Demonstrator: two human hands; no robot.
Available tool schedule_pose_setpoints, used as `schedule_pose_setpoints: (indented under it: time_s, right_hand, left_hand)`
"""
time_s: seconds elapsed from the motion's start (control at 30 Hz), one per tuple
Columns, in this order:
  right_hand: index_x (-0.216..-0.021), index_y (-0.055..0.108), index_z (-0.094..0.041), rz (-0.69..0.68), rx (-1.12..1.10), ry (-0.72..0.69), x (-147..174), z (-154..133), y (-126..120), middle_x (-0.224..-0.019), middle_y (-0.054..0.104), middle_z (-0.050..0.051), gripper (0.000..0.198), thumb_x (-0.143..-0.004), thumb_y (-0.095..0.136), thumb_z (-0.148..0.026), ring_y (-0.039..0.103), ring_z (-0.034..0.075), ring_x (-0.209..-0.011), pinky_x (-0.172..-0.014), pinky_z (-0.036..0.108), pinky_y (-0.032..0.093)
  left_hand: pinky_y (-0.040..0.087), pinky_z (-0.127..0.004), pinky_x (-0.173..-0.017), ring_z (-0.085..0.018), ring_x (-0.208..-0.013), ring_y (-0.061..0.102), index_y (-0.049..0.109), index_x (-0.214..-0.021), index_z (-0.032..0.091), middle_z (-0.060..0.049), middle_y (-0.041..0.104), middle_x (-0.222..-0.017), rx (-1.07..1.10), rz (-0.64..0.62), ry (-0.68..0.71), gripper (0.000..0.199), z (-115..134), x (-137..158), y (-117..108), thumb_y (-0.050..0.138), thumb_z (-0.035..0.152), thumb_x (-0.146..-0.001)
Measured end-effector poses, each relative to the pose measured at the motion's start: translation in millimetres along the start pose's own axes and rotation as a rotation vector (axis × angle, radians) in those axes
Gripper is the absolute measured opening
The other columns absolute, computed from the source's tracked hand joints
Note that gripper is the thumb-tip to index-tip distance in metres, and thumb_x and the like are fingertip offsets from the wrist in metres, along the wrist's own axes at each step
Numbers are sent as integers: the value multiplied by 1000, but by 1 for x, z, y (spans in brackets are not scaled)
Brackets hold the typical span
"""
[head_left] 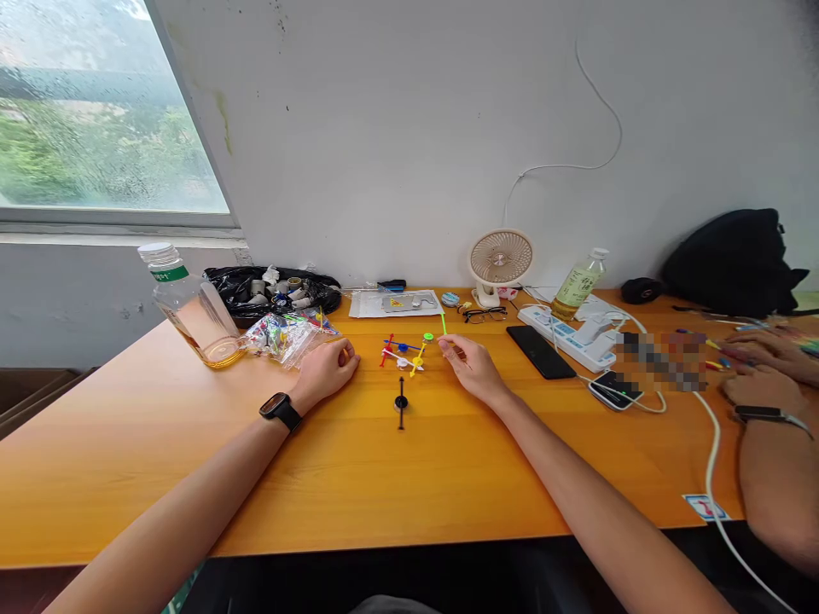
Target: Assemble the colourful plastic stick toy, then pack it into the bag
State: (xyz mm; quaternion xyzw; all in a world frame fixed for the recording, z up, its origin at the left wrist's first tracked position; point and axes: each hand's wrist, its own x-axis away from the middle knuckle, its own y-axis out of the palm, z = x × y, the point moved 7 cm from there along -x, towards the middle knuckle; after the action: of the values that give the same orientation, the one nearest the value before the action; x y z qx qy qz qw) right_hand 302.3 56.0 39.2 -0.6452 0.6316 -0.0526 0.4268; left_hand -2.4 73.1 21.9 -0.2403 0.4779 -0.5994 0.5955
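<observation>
My left hand rests on the table with its fingers curled in, nothing visible in them, beside a clear plastic bag of colourful small parts. With its fingertips pinched, my right hand holds the arrow of a green spinner, whose round base is just left of the fingers. Between my hands lie a yellow spinner, a blue spinner, a red spinner and a white spinner, close together and partly overlapping. Nearer me, a black spinner lies apart, its arrow pointing away.
At left stand an open-looking tilted bottle and a black bag of scraps. Behind are a fan and glasses. To the right lie a phone, a power strip, cables and another person's hands.
</observation>
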Motion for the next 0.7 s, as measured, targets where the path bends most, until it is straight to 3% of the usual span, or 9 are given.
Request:
schedule_pose_setpoints:
  time_s: [0.1, 0.17, 0.23, 0.37, 0.57, 0.7]
  right_hand:
    - [-117, 73, -21, -35, -8, -38, -1, -1, -3, -110, 78, 9, 42, -92, 69, -55, 71, 24, -88, -78, 33, 53]
    - [-112, 73, -20, -32, 3, -44, -2, 1, -6, -104, 78, 8, 37, -96, 60, -51, 70, 24, -86, -76, 33, 51]
    - [-103, 72, -20, 6, 20, -26, -3, 6, -10, -95, 77, 7, 32, -100, 48, -41, 70, 22, -81, -73, 32, 49]
    - [-93, 69, -20, 117, 70, 39, -5, 17, -15, -87, 75, 6, 16, -90, 53, -21, 68, 21, -73, -66, 29, 47]
    - [-101, 69, -19, 65, 26, 97, -4, 28, -6, -90, 76, 7, 25, -93, 46, -15, 70, 19, -67, -68, 30, 52]
    - [-107, 68, -20, 46, 71, 68, -3, 29, -2, -95, 77, 8, 31, -93, 43, -11, 72, 19, -74, -76, 33, 55]
  left_hand:
    - [30, -30, -60, -20, -70, 61, 61, -85, 23, 0, 69, -74, -4, 4, 8, 18, 0, 0, 0, 59, 39, -93]
    - [31, -30, -61, -20, -71, 62, 61, -84, 23, -1, 69, -75, -5, 10, 14, 18, 0, 0, 1, 59, 39, -93]
    - [31, -30, -62, -20, -71, 62, 60, -83, 23, -1, 69, -76, -4, 14, 18, 18, 0, 0, 1, 59, 38, -93]
    - [31, -29, -61, -20, -71, 62, 60, -84, 23, -1, 69, -77, 3, 10, 16, 17, -1, 0, 1, 58, 38, -93]
    - [32, -30, -62, -20, -70, 62, 60, -84, 23, -1, 69, -75, 2, 5, 21, 18, -2, 0, 2, 58, 39, -93]
    - [32, -30, -62, -20, -69, 61, 60, -83, 24, -1, 69, -74, -2, 11, 20, 19, -2, 0, 1, 58, 40, -93]
